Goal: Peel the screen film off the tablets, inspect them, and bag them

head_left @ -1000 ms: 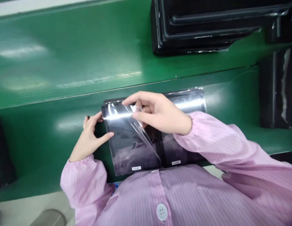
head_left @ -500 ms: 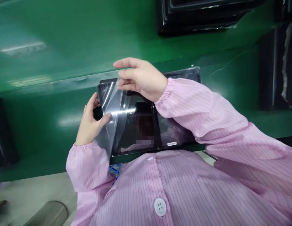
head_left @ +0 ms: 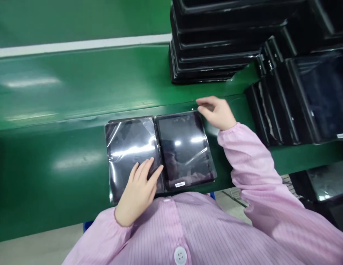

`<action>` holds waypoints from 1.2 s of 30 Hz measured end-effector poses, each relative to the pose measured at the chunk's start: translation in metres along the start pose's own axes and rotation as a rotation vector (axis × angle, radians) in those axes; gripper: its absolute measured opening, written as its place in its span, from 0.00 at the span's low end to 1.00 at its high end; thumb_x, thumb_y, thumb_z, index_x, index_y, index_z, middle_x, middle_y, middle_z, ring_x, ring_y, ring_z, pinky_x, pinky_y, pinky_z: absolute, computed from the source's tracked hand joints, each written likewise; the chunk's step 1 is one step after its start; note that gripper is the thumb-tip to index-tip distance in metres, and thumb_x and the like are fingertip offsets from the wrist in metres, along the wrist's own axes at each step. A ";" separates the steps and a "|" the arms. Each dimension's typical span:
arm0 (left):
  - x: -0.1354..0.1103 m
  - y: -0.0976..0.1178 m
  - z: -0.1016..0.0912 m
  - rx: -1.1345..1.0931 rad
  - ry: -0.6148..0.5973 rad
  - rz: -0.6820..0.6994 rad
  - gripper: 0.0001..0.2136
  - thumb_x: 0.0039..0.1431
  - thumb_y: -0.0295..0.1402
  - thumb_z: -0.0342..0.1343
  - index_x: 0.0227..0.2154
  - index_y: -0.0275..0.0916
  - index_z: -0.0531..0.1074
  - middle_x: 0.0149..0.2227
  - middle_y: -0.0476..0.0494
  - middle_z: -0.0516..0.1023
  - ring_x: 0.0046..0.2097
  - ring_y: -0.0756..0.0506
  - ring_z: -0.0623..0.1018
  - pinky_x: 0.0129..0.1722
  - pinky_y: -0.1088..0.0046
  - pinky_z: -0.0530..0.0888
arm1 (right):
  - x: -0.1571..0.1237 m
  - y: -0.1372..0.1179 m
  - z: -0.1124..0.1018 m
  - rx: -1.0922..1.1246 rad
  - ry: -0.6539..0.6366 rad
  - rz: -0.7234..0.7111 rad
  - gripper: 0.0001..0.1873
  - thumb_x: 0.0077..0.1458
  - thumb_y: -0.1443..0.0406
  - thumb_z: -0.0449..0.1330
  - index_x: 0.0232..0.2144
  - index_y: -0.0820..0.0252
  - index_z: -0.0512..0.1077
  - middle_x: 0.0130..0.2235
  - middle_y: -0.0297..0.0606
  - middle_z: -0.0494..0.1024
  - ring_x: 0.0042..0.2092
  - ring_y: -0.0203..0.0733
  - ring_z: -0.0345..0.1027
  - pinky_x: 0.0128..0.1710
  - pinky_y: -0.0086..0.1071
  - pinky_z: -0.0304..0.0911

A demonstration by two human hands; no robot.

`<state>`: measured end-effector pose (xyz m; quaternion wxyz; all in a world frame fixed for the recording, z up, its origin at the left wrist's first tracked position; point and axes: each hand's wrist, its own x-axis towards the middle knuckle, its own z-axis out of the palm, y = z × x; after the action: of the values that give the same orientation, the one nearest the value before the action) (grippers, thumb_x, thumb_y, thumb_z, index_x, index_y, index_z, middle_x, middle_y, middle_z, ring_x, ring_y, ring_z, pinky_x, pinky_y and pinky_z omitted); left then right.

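Observation:
Two dark flat screen panels lie side by side in front of me. Clear, shiny film covers the left panel (head_left: pixel 129 143), and its edge sticks out at the left side. My left hand (head_left: pixel 140 191) is open over the lower right of that panel, fingers spread on the film. A small white label sits at the bottom edge of the right panel (head_left: pixel 185 147). By its upper right corner is my right hand (head_left: pixel 217 112), open, with thumb and forefinger apart and nothing visible between them; its other fingers are partly hidden.
A tall stack of black trays (head_left: pixel 212 48) stands at the back right. More dark panels (head_left: pixel 284 106) lean in a row at the right. The green table (head_left: pixel 49 176) ends in front of my body, and a dark object (head_left: pixel 328 180) sits lower right.
The film, earlier lifted and held by my right hand, now lies over the left panel. My left hand moved from its left edge onto it; my right hand moved right. The view shifted.

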<state>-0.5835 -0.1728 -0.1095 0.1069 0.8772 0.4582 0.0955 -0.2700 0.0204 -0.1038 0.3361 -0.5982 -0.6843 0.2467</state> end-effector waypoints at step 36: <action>0.021 0.020 0.001 -0.046 -0.189 -0.244 0.53 0.51 0.54 0.64 0.70 0.31 0.44 0.71 0.21 0.50 0.72 0.27 0.52 0.66 0.39 0.57 | -0.036 0.056 -0.014 1.022 -0.082 0.229 0.24 0.31 0.59 0.76 0.13 0.57 0.63 0.16 0.29 0.66 0.26 0.39 0.73 0.45 0.42 0.74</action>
<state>-0.5555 -0.1666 -0.1039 0.1805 0.8173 0.5471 0.0096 -0.2206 -0.0069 -0.1418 0.5289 -0.4189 -0.4195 0.6073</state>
